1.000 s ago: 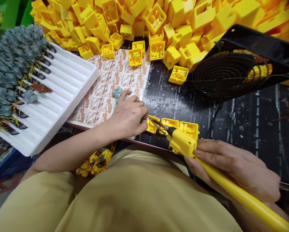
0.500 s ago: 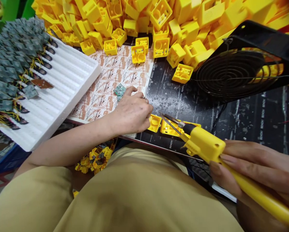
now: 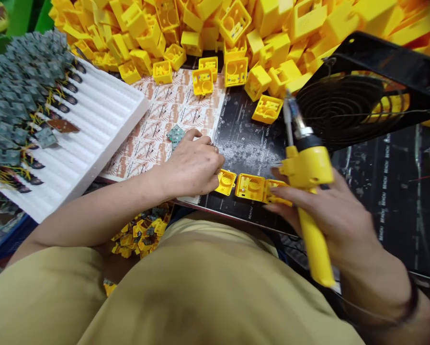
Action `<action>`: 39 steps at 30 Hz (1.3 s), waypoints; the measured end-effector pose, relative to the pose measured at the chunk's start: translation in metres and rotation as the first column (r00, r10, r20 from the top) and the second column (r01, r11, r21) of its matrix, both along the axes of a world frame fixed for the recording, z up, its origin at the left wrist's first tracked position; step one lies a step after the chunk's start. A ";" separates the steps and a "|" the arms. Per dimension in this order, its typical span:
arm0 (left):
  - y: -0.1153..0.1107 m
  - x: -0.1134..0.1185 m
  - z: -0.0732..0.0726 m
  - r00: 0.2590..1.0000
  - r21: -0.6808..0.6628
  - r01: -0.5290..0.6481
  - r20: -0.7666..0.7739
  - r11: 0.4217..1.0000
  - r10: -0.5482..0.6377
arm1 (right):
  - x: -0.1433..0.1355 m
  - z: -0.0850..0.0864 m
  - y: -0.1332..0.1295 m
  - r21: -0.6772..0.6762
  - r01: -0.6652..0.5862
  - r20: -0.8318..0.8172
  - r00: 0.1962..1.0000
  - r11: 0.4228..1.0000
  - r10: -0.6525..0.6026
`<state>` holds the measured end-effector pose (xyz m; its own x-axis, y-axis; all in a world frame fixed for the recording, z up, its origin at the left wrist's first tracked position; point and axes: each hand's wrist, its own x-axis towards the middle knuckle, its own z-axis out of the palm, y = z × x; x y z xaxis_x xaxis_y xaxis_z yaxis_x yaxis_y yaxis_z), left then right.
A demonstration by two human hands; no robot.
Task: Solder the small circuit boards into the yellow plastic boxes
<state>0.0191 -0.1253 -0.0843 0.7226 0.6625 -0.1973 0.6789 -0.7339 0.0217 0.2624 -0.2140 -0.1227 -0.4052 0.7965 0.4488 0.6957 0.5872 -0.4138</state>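
My left hand (image 3: pixel 197 165), with a ring, rests palm down on the bench. Its fingers curl beside a yellow housing (image 3: pixel 226 182), and what they hold, if anything, is hidden. A green circuit board (image 3: pixel 175 136) lies just beyond it. In my right hand (image 3: pixel 330 220) is a yellow soldering iron (image 3: pixel 308 167), its metal tip pointing up and away from me. The fingertips of that hand reach a yellow housing (image 3: pixel 277 192) at the right end of the row. Another open housing (image 3: pixel 250 187) sits between the two.
Yellow housings (image 3: pixel 200 43) are piled along the back. A black fan (image 3: pixel 344 105) stands at the right rear. On the left, a white foam tray (image 3: pixel 103 110) holds many grey-green boards (image 3: pixel 21 86) with wires and round black parts.
My right hand has moved left and turned the iron from pointing at the housings to pointing upward. Its fingertips have come to the right-hand housing. My left hand has barely moved.
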 end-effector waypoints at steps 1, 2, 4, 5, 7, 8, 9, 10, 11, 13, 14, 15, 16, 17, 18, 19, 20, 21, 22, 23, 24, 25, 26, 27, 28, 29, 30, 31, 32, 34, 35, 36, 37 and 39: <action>0.000 0.000 0.000 1.000 0.000 0.001 0.000 1.000 -0.001 | -0.002 -0.006 0.004 -0.001 -0.047 0.018 0.999 0.999 0.047; 0.000 0.000 0.000 1.000 0.003 0.002 0.001 1.000 -0.002 | -0.005 -0.011 0.008 0.007 -0.090 0.042 0.995 0.996 0.090; -0.001 0.001 0.000 1.000 0.014 0.003 0.006 1.000 -0.004 | -0.009 -0.019 0.013 0.020 -0.136 0.065 0.989 0.991 0.134; -0.002 0.001 -0.001 1.000 0.019 0.005 0.009 1.000 -0.005 | -0.012 -0.022 0.014 0.026 -0.139 0.063 0.989 0.990 0.137; -0.004 0.002 -0.003 1.000 0.021 0.010 0.016 1.000 -0.011 | -0.015 -0.025 0.014 0.058 -0.143 0.048 0.989 0.988 0.141; -0.005 0.002 -0.003 1.000 0.019 0.009 0.020 1.000 -0.010 | -0.016 -0.026 0.014 0.070 -0.145 0.038 0.989 0.987 0.143; -0.004 0.000 -0.002 1.000 0.009 0.006 0.028 1.000 -0.006 | -0.017 -0.026 0.014 0.080 -0.146 0.027 0.989 0.986 0.144; -0.002 -0.003 0.000 0.999 -0.010 -0.002 0.047 1.000 0.003 | -0.018 -0.026 0.014 0.088 -0.148 0.021 0.989 0.985 0.146; 0.001 -0.007 0.003 0.996 -0.030 -0.015 0.087 0.999 0.018 | -0.019 -0.026 0.014 0.095 -0.147 0.019 0.989 0.985 0.146; 0.013 -0.022 0.012 0.976 -0.054 -0.059 0.207 0.997 0.069 | -0.020 -0.026 0.015 0.103 -0.154 0.033 0.988 0.983 0.151; 0.021 -0.031 0.017 0.959 -0.053 -0.094 0.264 0.994 0.104 | -0.020 -0.026 0.016 0.106 -0.159 0.043 0.987 0.982 0.155; 0.029 -0.040 0.020 0.943 -0.043 -0.132 0.302 0.990 0.139 | -0.021 -0.026 0.016 0.111 -0.162 0.052 0.986 0.981 0.157; 0.037 -0.049 0.021 0.936 -0.033 -0.167 0.310 0.985 0.169 | -0.021 -0.027 0.017 0.117 -0.160 0.056 0.986 0.980 0.154; 0.045 -0.056 0.020 0.940 -0.029 -0.184 0.288 0.983 0.184 | -0.021 -0.028 0.018 0.124 -0.152 0.055 0.988 0.981 0.146; 0.051 -0.063 0.017 0.953 -0.037 -0.179 0.243 0.983 0.183 | -0.020 -0.028 0.018 0.128 -0.144 0.052 0.989 0.981 0.138; 0.055 -0.067 0.012 0.968 -0.053 -0.156 0.188 0.986 0.163 | -0.020 -0.029 0.018 0.130 -0.136 0.048 0.990 0.982 0.131; 0.059 -0.069 0.006 0.981 -0.074 -0.129 0.134 0.989 0.139 | -0.020 -0.030 0.018 0.129 -0.131 0.045 0.991 0.983 0.126; 0.061 -0.069 0.001 0.987 -0.096 -0.120 0.094 0.988 0.129 | -0.020 -0.031 0.017 0.128 -0.131 0.044 0.991 0.983 0.126; 0.062 -0.068 -0.003 0.985 -0.113 -0.138 0.084 0.984 0.148 | -0.020 -0.032 0.017 0.126 -0.131 0.044 0.991 0.983 0.126; 0.064 -0.066 -0.005 0.974 -0.123 -0.183 0.112 0.975 0.197 | -0.019 -0.032 0.017 0.127 -0.130 0.046 0.991 0.983 0.125; 0.065 -0.063 -0.004 0.947 -0.129 -0.246 0.177 0.961 0.267 | -0.019 -0.032 0.017 0.130 -0.126 0.047 0.991 0.983 0.121; 0.067 -0.060 -0.001 0.898 -0.130 -0.317 0.277 0.939 0.342 | -0.019 -0.033 0.017 0.137 -0.117 0.049 0.993 0.984 0.111; 0.070 -0.056 0.004 0.825 -0.130 -0.383 0.397 0.914 0.402 | -0.019 -0.033 0.018 0.148 -0.103 0.050 0.994 0.984 0.096; 0.073 -0.053 0.009 0.738 -0.128 -0.435 0.516 0.891 0.434 | -0.019 -0.033 0.018 0.159 -0.084 0.049 0.996 0.984 0.077; 0.077 -0.051 0.014 0.657 -0.132 -0.467 0.610 0.875 0.443 | -0.019 -0.033 0.019 0.171 -0.066 0.049 0.997 0.983 0.059; 0.080 -0.049 0.017 0.595 -0.145 -0.483 0.669 0.863 0.446 | -0.019 -0.032 0.019 0.179 -0.052 0.051 0.998 0.982 0.043; 0.082 -0.049 0.017 0.549 -0.174 -0.488 0.701 0.855 0.456 | -0.019 -0.032 0.020 0.185 -0.043 0.054 0.998 0.982 0.033; 0.084 -0.049 0.015 0.515 -0.225 -0.481 0.710 0.848 0.480 | -0.019 -0.032 0.020 0.188 -0.038 0.058 0.998 0.981 0.027; 0.085 -0.050 0.011 0.492 -0.294 -0.463 0.700 0.836 0.518 | -0.019 -0.032 0.020 0.188 -0.036 0.062 0.998 0.982 0.025; 0.082 -0.054 -0.002 0.473 -0.458 -0.401 0.638 0.793 0.608 | -0.019 -0.032 0.021 0.181 -0.034 0.064 0.998 0.983 0.023; 0.079 -0.056 -0.008 0.475 -0.528 -0.363 0.604 0.768 0.640 | -0.018 -0.031 0.021 0.174 -0.032 0.061 0.998 0.984 0.022; 0.075 -0.058 -0.012 0.490 -0.580 -0.323 0.574 0.748 0.657 | -0.018 -0.031 0.021 0.166 -0.031 0.058 0.998 0.986 0.021; 0.071 -0.059 -0.015 0.512 -0.612 -0.287 0.552 0.737 0.658 | -0.018 -0.031 0.020 0.157 -0.031 0.055 0.998 0.987 0.022; 0.062 -0.058 -0.016 0.554 -0.628 -0.236 0.540 0.742 0.633 | -0.019 -0.031 0.019 0.140 -0.038 0.054 0.998 0.989 0.030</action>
<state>-0.0392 -0.0635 -0.1004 0.4019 0.9055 -0.1361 0.5321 -0.1100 0.8395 0.2434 -0.1945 -0.1541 -0.4564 0.7121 0.5335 0.6926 0.6607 -0.2894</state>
